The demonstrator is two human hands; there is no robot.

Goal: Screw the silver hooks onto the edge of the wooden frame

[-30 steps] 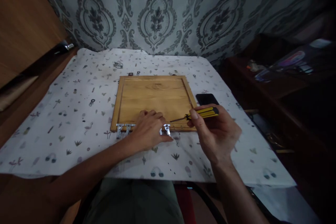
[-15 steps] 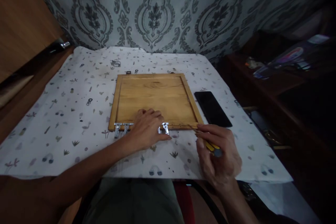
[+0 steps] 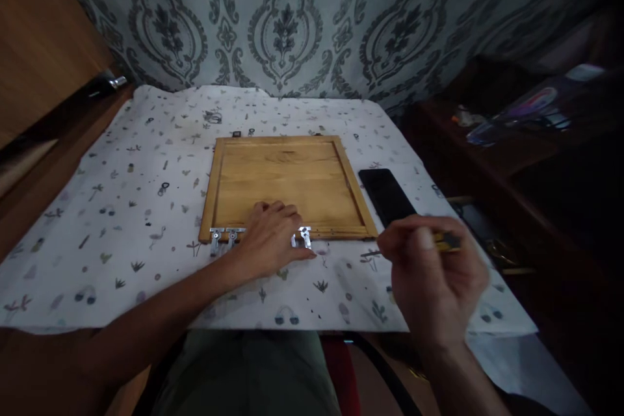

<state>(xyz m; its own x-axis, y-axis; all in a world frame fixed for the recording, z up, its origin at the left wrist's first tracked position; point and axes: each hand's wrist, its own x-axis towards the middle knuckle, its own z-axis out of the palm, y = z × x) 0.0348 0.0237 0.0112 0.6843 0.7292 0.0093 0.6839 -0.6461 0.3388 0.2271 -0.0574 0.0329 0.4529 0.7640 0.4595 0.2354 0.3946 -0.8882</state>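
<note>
A framed wooden panel (image 3: 287, 175) lies flat on the table with silvery metal hinges (image 3: 233, 236) along its near edge. My left hand (image 3: 273, 237) rests over that edge, fingers bent loosely on the panel and thumb stretched away to the right. It covers part of the hinge row; another hinge (image 3: 305, 235) shows beside the thumb. Right of the panel, my right hand (image 3: 433, 273) is closed around a screwdriver (image 3: 449, 242) with a yellow and dark handle. The thin shaft points left, apart from the panel. Small dark holes dot the near rail.
A black phone (image 3: 387, 195) lies to the right of the panel, partly behind my right hand. The table has a white patterned cloth (image 3: 160, 286). Patterned wallpaper (image 3: 285, 26) rises behind it. On a dark shelf at right stands a clear bottle (image 3: 531, 104).
My right hand has drawn back to the right with the screwdriver, off the panel's near right corner, and turned it so the shaft points left. My left hand stays in place.
</note>
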